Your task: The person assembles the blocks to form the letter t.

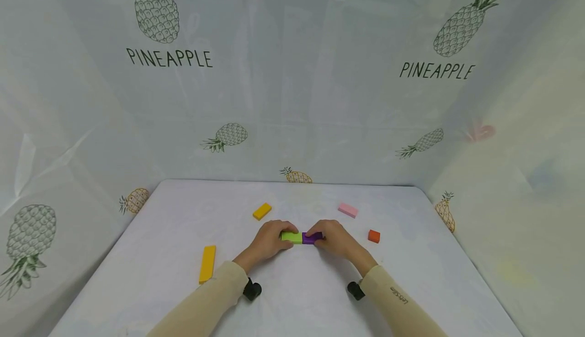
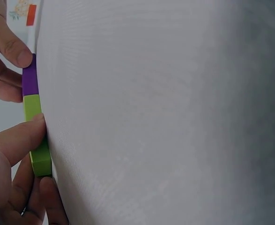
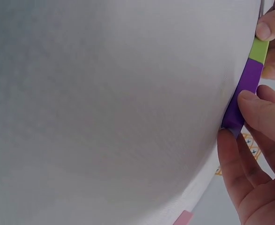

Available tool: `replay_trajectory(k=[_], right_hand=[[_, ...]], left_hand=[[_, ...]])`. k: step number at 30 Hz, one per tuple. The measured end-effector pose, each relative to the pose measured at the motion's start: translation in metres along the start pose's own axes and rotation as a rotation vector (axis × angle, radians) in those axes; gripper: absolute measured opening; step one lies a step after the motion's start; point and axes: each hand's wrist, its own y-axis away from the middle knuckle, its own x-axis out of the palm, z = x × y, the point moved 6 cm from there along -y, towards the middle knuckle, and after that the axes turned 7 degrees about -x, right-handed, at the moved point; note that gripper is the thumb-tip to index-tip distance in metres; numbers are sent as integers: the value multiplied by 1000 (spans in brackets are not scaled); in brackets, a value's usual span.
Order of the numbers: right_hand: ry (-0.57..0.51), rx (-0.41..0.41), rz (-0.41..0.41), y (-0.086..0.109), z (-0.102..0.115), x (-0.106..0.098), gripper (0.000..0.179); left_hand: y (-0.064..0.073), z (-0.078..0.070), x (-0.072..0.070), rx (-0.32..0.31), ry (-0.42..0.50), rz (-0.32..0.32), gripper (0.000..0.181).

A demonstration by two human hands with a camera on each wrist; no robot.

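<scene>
A green block and a purple block lie end to end on the white table, their short ends touching. My left hand pinches the green one between thumb and fingers at its left part. On the other side, my right hand grips the purple one in the same way. The left wrist view shows the thumb across the long side of the green block. In the right wrist view the purple block has a fingertip at its outer end. Part of each block is hidden by fingers.
Beyond my left hand lies a short yellow block; a longer yellow block is beside my left sleeve. To the right are a pink block and a small orange-red block. A pineapple-print curtain hangs behind the table.
</scene>
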Motion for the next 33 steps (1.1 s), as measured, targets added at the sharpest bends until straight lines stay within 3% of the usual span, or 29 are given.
replay_trajectory(k=[23,33], right_hand=[[-38,23,-14,3,-2,-3,24],[-99,104,-19,5,-5,-4,25]], left_hand=[[0,-1,0,3,-4,1,27],[1,-5,-2,31,-16,-3,27]])
